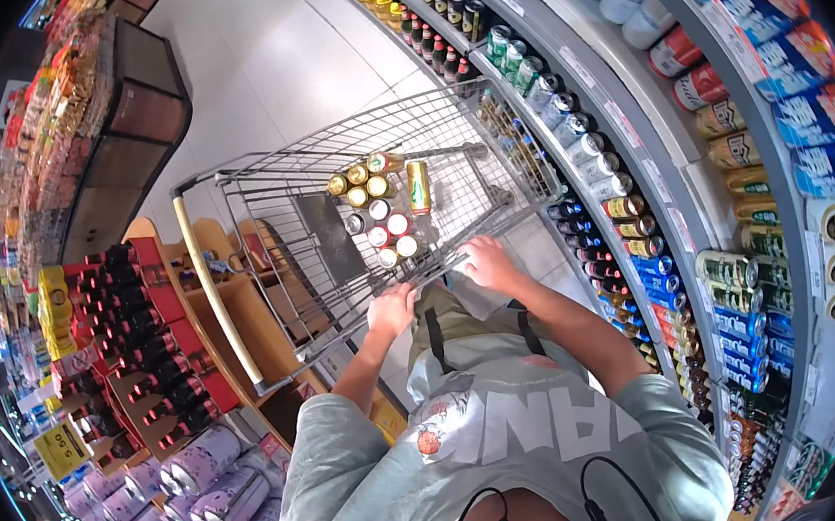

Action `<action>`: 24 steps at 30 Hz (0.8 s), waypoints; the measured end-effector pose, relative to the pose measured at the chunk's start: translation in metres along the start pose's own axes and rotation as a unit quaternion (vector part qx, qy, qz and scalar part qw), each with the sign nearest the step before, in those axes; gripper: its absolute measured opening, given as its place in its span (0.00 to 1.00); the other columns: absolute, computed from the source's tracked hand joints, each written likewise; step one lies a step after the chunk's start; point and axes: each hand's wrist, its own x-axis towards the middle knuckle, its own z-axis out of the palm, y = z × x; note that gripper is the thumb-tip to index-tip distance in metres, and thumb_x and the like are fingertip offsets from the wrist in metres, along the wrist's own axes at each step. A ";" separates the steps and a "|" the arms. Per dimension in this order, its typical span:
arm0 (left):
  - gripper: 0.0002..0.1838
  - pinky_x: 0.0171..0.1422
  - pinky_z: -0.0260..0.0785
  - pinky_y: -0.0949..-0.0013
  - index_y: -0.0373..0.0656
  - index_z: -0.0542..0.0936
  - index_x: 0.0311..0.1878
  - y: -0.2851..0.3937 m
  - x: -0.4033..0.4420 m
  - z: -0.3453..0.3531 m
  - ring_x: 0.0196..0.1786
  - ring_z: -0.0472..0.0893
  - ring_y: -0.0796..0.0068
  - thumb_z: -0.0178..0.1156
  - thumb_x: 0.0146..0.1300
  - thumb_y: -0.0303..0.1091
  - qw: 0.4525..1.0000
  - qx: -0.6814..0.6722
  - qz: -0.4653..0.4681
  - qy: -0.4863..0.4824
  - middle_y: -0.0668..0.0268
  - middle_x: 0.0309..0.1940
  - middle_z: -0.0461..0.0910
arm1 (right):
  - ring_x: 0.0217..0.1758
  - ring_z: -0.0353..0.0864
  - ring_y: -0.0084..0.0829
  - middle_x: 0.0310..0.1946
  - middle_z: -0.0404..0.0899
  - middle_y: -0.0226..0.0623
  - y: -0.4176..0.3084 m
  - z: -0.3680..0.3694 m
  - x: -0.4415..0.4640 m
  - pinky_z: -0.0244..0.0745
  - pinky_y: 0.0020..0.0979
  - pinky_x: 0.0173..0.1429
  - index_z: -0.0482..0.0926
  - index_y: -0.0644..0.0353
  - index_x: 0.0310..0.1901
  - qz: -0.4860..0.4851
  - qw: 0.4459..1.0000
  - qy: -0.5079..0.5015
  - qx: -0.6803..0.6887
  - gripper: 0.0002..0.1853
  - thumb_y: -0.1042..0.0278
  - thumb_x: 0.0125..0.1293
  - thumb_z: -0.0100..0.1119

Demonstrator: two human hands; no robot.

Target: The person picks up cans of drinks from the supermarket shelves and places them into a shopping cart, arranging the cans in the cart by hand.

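Note:
A wire shopping cart [326,141] stands sideways in front of me. My left hand [392,309] is closed on the near top rim of its basket, fingers curled over the wire. Further right along that rim, my right hand [487,263] is also closed around the metal. Inside the basket, several cans stand grouped on the wire floor, among them gold-topped cans [356,175] and red-and-white cans [398,225]. One taller gold can [419,188] lies a little apart from the group. The cart's pale handle bar [214,285] is off to my left, beyond reach of either hand.
Curved shelves [662,141] of cans and bottles run along the right, close to the cart's front. On the left are a wooden rack [232,313], dark bottles [152,376] and stacked purple cans [206,462]. Pale floor tiles [262,49] extend beyond the cart.

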 end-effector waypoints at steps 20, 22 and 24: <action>0.34 0.77 0.58 0.48 0.31 0.65 0.72 -0.122 0.215 0.047 0.69 0.67 0.41 0.60 0.63 0.29 0.888 -0.244 -0.362 0.146 0.44 0.71 0.66 | 0.69 0.74 0.55 0.64 0.73 0.66 0.105 0.171 0.239 0.69 0.44 0.72 0.55 0.75 0.72 0.477 0.867 -0.010 0.148 0.59 0.47 0.49 0.80; 0.33 0.75 0.59 0.47 0.33 0.66 0.71 -0.124 0.220 0.059 0.66 0.69 0.42 0.61 0.62 0.27 0.890 -0.222 -0.352 0.186 0.45 0.68 0.69 | 0.67 0.77 0.52 0.61 0.75 0.63 0.116 0.189 0.242 0.71 0.42 0.70 0.58 0.76 0.69 0.467 0.866 -0.006 0.179 0.55 0.50 0.50 0.81; 0.31 0.73 0.60 0.48 0.35 0.68 0.70 -0.126 0.220 0.064 0.65 0.69 0.41 0.61 0.62 0.24 0.880 -0.250 -0.338 0.219 0.47 0.64 0.72 | 0.63 0.80 0.48 0.57 0.79 0.59 0.120 0.200 0.240 0.73 0.39 0.67 0.61 0.75 0.65 0.434 0.870 -0.013 0.234 0.49 0.55 0.50 0.81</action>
